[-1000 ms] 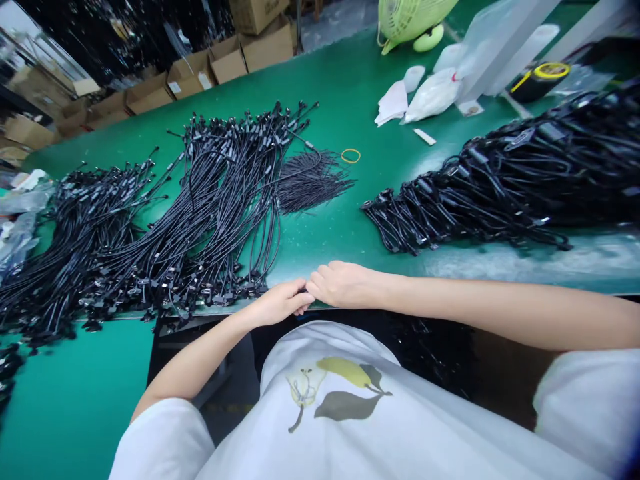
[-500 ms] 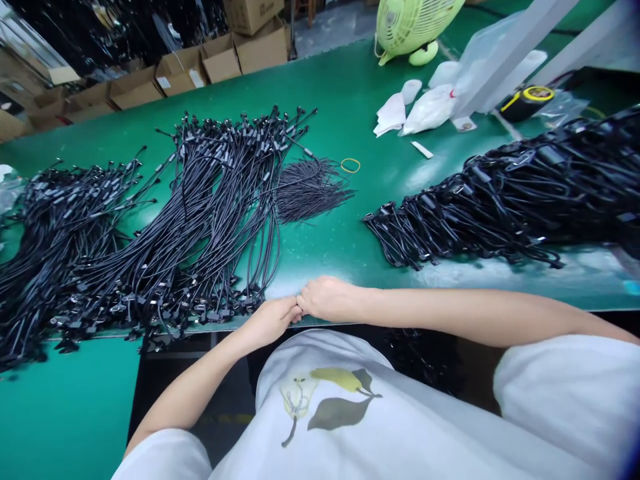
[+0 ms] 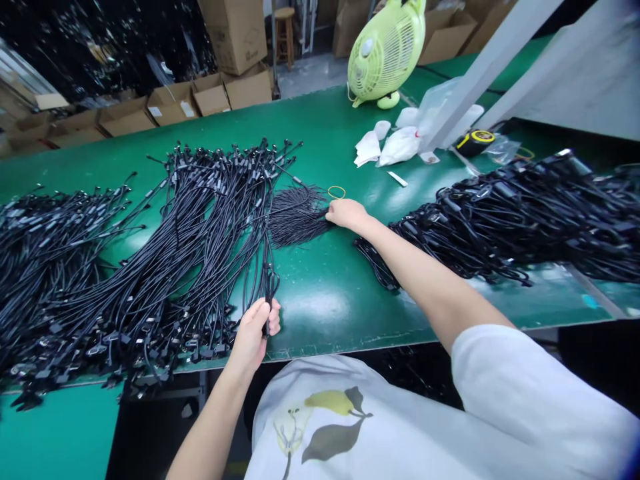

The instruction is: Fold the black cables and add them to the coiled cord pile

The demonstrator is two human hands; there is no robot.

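Note:
My left hand [image 3: 256, 328] is closed around a folded black cable [image 3: 270, 283], whose looped end stands up out of the fist near the table's front edge. Farther forward, my right hand [image 3: 346, 214] pinches at the right ends of a pile of short, thin black twist ties [image 3: 296, 217]. Its fingertips are partly hidden, so how many ties they grip cannot be told. Left of the ties, many loose black cables [image 3: 200, 227] with small connectors lie stretched out across the green table [image 3: 320, 293]. A yellow rubber band [image 3: 337, 192] rests just beyond my right hand.
Bundled black cables [image 3: 520, 220] are heaped on the right, close to my right forearm. Farther back are a green fan [image 3: 385, 57], white plastic bags [image 3: 400, 143], a tape measure [image 3: 475, 141] and a grey post [image 3: 495, 67]. Open cardboard boxes [image 3: 173, 103] line the far edge.
My hands were together at the table's front edge and are now apart. The right has reached forward to the twist ties; the left has moved slightly left, and a folded cable now shows in it.

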